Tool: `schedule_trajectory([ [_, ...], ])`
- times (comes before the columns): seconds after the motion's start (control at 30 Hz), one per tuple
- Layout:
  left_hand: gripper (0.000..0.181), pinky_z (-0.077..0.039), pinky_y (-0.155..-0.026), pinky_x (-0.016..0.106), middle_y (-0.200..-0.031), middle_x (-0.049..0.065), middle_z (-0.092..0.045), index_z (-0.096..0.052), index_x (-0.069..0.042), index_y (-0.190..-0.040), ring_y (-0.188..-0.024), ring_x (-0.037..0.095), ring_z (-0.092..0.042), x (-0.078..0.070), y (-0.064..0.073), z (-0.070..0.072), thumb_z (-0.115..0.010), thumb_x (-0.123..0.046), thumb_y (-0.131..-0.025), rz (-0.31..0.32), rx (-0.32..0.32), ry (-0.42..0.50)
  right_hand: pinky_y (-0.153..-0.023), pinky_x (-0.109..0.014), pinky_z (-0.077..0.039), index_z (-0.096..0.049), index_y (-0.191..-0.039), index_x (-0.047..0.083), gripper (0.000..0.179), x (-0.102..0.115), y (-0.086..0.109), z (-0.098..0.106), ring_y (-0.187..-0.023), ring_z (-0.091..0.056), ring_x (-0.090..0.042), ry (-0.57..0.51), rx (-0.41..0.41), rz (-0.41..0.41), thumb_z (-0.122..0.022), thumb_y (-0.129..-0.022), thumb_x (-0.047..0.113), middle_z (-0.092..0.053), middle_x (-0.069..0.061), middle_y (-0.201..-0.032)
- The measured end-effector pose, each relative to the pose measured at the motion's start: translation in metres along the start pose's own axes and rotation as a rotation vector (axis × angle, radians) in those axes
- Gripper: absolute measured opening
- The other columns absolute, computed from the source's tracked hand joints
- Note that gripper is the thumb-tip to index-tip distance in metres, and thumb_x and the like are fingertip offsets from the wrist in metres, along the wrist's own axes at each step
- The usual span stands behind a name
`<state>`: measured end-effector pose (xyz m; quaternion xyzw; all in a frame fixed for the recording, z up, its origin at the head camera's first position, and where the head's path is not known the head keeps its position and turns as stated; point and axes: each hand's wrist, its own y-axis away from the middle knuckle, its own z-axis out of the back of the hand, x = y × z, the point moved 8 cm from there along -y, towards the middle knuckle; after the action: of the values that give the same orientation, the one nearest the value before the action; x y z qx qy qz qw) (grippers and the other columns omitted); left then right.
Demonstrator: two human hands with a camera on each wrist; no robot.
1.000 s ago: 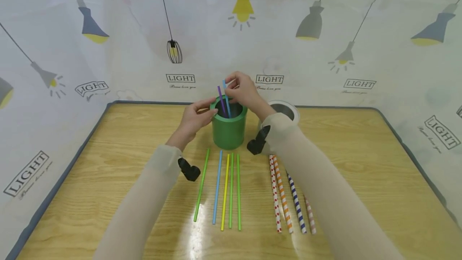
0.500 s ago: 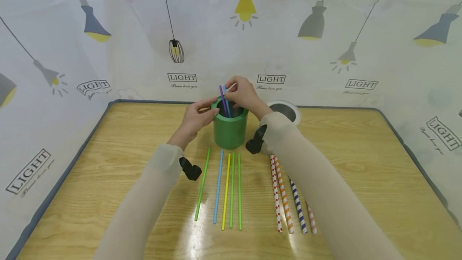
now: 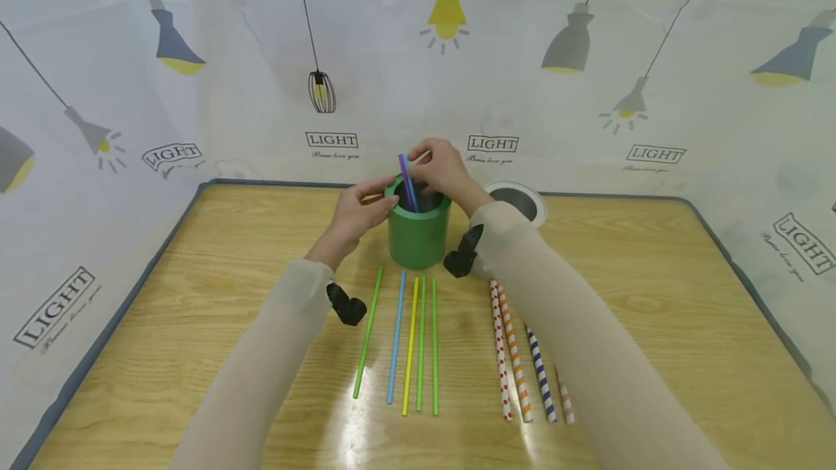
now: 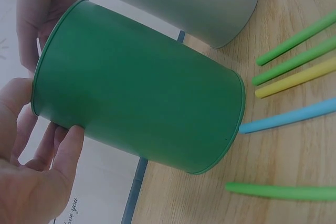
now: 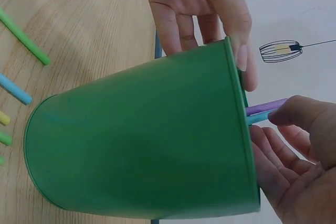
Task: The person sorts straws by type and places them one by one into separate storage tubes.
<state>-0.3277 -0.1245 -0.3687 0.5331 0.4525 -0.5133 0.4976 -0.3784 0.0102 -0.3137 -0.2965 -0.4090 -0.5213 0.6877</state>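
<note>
A green bucket [image 3: 418, 241] stands upright at the back middle of the table. My left hand [image 3: 358, 212] grips its left rim, thumb at the lip and the other fingers against the outer wall. Over the opening, my right hand [image 3: 445, 169] pinches a light-blue straw [image 5: 260, 117] that reaches down inside. Beside it a purple straw [image 5: 266, 106] leans in the bucket, its top sticking out over the rim. The lower ends of both straws are hidden in the head view. Some right-hand fingers dip past the rim.
Green, blue and yellow straws [image 3: 410, 347] lie in front of the bucket. Patterned paper straws [image 3: 516, 354] lie to the right, partly under my right sleeve. A grey-white bucket [image 3: 538, 201] stands at the back right, close to my right wrist. A printed backdrop [image 3: 261, 93] encloses the table.
My right hand has moved down with the light-blue straw, which now sits lower in the green bucket, close against the purple one. My left hand stays at the rim.
</note>
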Motion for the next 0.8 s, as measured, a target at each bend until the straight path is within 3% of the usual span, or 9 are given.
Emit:
schedule_trajectory([
  [0.23, 0.044, -0.047, -0.090, 0.036, -0.126, 0.010, -0.050, -0.054, -0.013, -0.129, -0.116, 0.023, -0.050, 0.001, -0.001, -0.001, -0.065, -0.016, -0.087, -0.001, -0.001, -0.002, -0.059, -0.033, -0.056, -0.057, -0.105, 0.001, 0.018, 0.001, 0.006, 0.007, -0.080, -0.061, -0.026, -0.018, 0.035, -0.008, -0.059, -0.089, 0.010, -0.059, -0.015, -0.093],
  [0.4, 0.045, -0.047, -0.090, 0.033, -0.127, 0.011, -0.049, -0.054, -0.012, -0.129, -0.116, 0.024, -0.049, 0.001, 0.000, 0.001, -0.065, -0.014, -0.086, 0.008, -0.004, 0.021, -0.059, -0.034, -0.056, -0.058, -0.104, 0.001, 0.018, 0.008, 0.017, 0.007, -0.078, -0.062, -0.027, 0.011, 0.094, 0.038, -0.059, -0.089, 0.010, -0.061, -0.018, -0.092],
  [0.8, 0.044, -0.049, -0.087, 0.029, -0.126, 0.010, -0.050, -0.054, -0.011, -0.129, -0.115, 0.023, -0.051, 0.002, 0.000, -0.001, -0.065, -0.014, -0.086, 0.008, -0.007, 0.011, -0.056, -0.037, -0.056, -0.060, -0.105, 0.000, 0.019, 0.019, 0.064, 0.009, -0.070, -0.060, -0.025, 0.063, 0.220, 0.166, -0.060, -0.089, 0.010, -0.059, -0.014, -0.082],
])
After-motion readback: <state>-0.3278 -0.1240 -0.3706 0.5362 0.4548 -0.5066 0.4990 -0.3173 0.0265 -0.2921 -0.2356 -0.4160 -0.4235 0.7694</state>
